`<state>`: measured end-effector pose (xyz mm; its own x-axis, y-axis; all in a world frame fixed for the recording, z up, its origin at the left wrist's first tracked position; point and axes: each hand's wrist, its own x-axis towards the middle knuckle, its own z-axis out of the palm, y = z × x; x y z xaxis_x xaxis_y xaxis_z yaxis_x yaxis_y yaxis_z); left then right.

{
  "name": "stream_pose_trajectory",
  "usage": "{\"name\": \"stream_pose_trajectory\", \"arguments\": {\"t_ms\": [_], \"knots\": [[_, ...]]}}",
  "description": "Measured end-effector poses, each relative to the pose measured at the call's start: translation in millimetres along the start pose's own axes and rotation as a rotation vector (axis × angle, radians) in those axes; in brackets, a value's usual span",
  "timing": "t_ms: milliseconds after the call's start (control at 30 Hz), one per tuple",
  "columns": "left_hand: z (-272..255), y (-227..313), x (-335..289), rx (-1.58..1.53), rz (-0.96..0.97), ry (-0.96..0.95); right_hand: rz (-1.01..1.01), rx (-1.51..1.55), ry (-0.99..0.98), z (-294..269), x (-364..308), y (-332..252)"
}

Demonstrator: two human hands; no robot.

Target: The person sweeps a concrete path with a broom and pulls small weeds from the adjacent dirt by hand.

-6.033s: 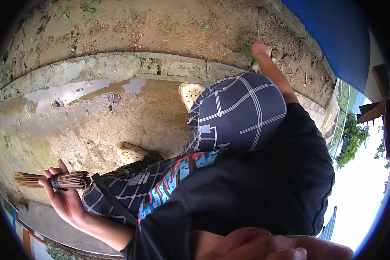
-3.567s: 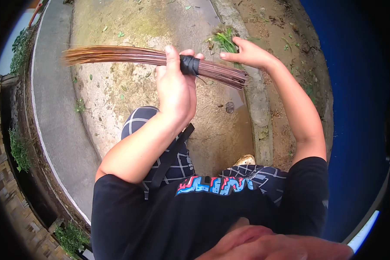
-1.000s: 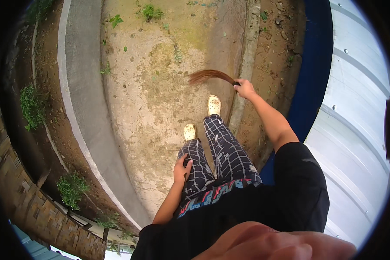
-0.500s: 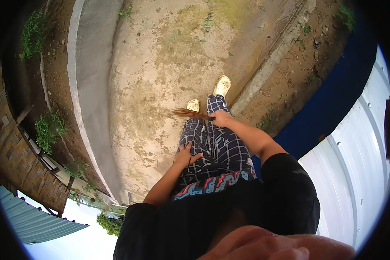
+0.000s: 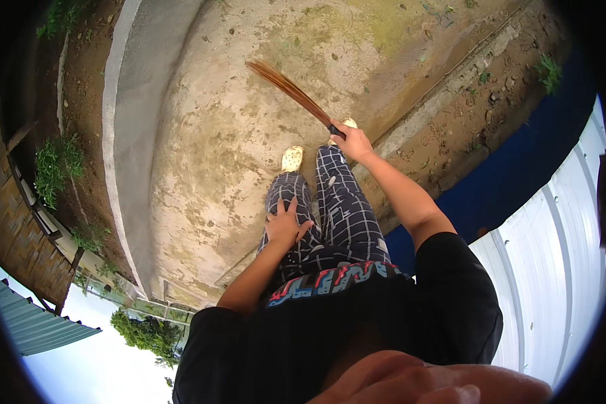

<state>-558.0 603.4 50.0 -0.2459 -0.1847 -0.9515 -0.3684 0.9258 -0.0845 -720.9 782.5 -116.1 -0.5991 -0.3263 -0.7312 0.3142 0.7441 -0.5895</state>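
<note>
A stick broom (image 5: 291, 89) of thin brown bristles points ahead and to the left over the concrete. My right hand (image 5: 354, 143) is closed around its dark handle, held out in front of my right foot. Resting on my left thigh, my left hand (image 5: 286, 225) has its fingers spread and holds nothing. Below are my checked dark trousers (image 5: 347, 202) and pale, speckled shoes (image 5: 292, 159). Whether the bristle tips touch the ground I cannot tell.
The stained concrete path (image 5: 202, 168) carries scattered leaves. A low concrete kerb wall (image 5: 131, 135) runs along the left, with soil and green plants (image 5: 50, 172) beyond. On the right are a dirt strip (image 5: 464, 124), a blue barrier (image 5: 512, 168) and white metal sheeting (image 5: 552, 242).
My right hand has reached farther forward, swinging the broom from across my legs out over the path. My left hand stays on my thigh. The shoes have shifted in a step.
</note>
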Motion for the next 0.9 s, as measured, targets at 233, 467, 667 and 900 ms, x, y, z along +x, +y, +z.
{"name": "stream_pose_trajectory", "arguments": {"t_ms": [233, 467, 667, 900], "knots": [[-19, -33, 10, -0.075, -0.008, 0.097, 0.324, 0.217, 0.634, -70, 90, 25], [-54, -58, 51, -0.005, -0.018, -0.097, 0.166, -0.026, 0.001, -67, -50, 12], [-88, -120, 74, -0.148, 0.065, -0.080, 0.558, 0.033, 0.510, -98, -23, 11], [-102, -166, 88, -0.208, 0.129, -0.091, 0.199, -0.039, 0.323, 13, -33, -101]]}}
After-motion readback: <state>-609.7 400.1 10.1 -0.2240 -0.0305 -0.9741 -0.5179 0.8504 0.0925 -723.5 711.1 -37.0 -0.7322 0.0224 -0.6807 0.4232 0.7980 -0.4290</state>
